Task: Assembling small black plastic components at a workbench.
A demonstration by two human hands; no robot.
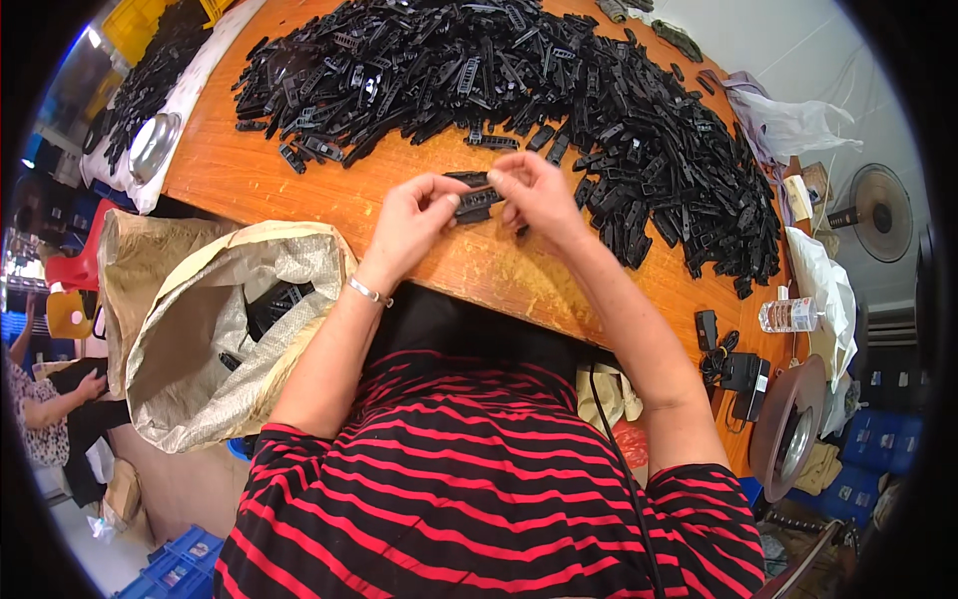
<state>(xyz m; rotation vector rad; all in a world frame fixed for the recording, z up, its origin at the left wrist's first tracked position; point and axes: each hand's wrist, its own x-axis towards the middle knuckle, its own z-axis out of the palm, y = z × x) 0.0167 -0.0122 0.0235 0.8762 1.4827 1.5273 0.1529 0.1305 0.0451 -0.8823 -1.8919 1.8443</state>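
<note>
Both my hands meet over the near part of an orange-brown wooden table [499, 265]. Between them is a black ribbed plastic part [477, 203], long and narrow. Thumb and fingers of my left hand [417, 215] pinch its left side. My right hand [539, 195] grips it from the right, its fingertips closed on the part's far edge; a little black plastic also shows under those fingers. Just beyond my hands, a large pile of similar black plastic parts [479, 75] curves across the table, with a few loose ones at its near edge.
At my left stands an open woven sack [190, 349] with black parts inside. A water bottle [788, 315], a black power adapter [743, 374] and a round metal-centred dish [793, 429] are at the right. A fan [880, 213] stands beyond; another person [50, 409] sits far left.
</note>
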